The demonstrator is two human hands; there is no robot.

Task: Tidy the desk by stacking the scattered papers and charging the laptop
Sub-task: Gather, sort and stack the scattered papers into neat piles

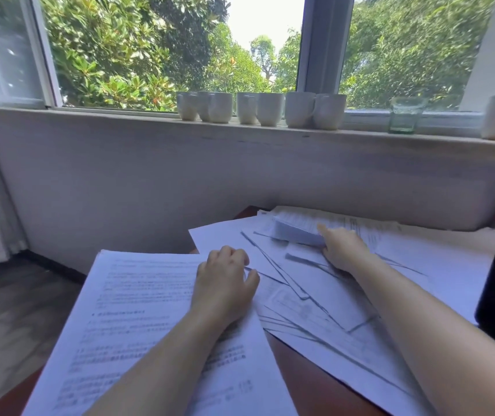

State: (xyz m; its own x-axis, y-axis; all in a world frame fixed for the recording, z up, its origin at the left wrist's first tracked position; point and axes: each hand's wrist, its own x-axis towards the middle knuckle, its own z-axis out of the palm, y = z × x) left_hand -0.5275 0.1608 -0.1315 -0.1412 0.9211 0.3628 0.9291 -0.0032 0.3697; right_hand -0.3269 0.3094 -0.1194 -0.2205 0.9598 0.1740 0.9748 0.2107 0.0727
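The scattered papers (315,295) are white, several crossed with faint grey print; the sheet (138,319) at the left carries rows of grey text. The bench (297,370) is reddish-brown. White mugs (270,109) line the off-white sill (105,115) beside a pale green glass (402,115). The foliage (120,55) outside is bright green.

left hand (225,280) curled, right hand (345,249) outstretched, forefinger straight

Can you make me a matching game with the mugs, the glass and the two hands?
1 mugs
2 glass
3 left hand
4 right hand

A greenish, see-through
B grips a thick bundle of papers
C white, in a row on the windowsill
D fingers curled at a printed page edge

Pairs: 1-C, 2-A, 3-D, 4-B
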